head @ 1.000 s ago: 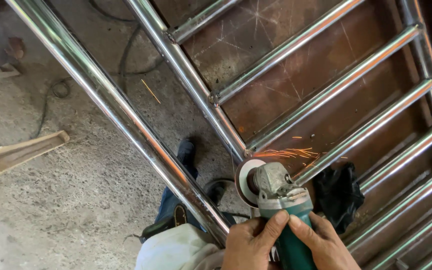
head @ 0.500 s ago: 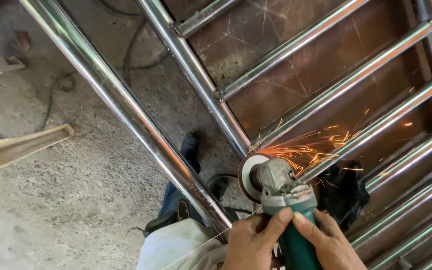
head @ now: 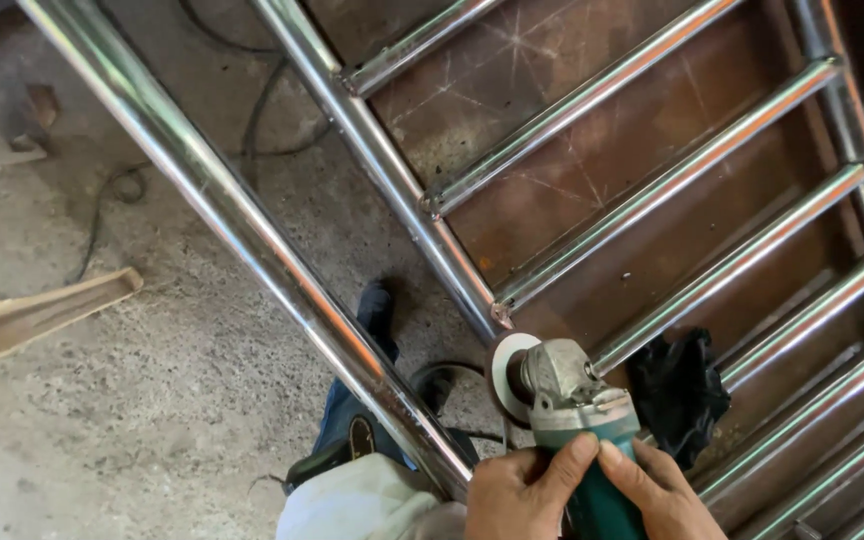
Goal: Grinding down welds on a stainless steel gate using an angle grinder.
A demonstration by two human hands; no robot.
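Both hands close around the green body of the grinder, low in the view: the left hand wraps it from the left with the thumb laid across the top, the right hand from the right, fingers curled tight. The tool's grey gear head and disc sit just above the hands, the disc close under a weld joint where a cross bar meets the inner rail of a shiny steel frame.

The grinder looks compact but dense, stiff and hard-shelled; it would likely twist in the grip when the disc bites, so the two-handed hold on the body, well back from the disc, seems the safe place to take it. The polished tubes look slippery.

The wrists and the tool's rear end are cut off by the lower edge. No sparks show, and whether the disc touches the joint or is spinning is hard to say. A black rag lies right of the hands, partly behind a bar.
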